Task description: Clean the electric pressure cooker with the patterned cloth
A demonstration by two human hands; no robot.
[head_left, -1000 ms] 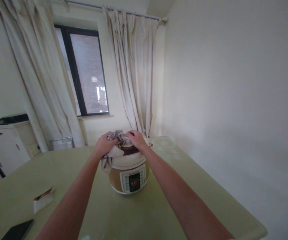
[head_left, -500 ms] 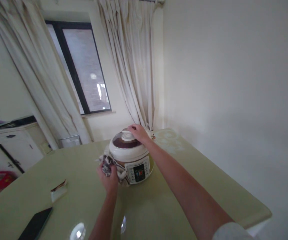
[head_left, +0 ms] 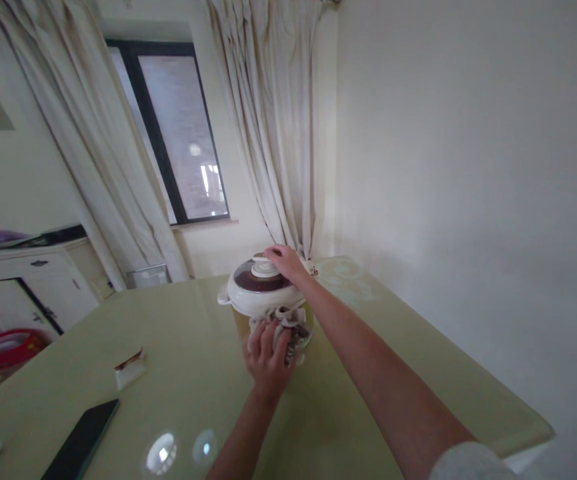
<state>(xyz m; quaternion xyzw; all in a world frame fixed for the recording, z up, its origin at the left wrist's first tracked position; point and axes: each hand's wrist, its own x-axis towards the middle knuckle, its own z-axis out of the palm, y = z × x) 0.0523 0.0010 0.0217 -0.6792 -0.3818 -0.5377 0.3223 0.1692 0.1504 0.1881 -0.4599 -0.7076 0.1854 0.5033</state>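
Slides cloth (head_left: 301, 325), bunched in left hand (head_left: 268, 357), from the cooker's (head_left: 264, 303) side to its front, hiding the panel. Rests right hand (head_left: 287, 263) at lid handle (head_left: 264, 269), grip unclear. Leaves dark slab (head_left: 82, 437) and packet (head_left: 130, 373) on the same table (head_left: 193, 380), well apart leftward.

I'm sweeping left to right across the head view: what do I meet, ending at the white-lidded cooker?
Red object → dark flat slab → small packet → cooker. The left hand, cloth and right hand overlap the cooker, so they're left out.
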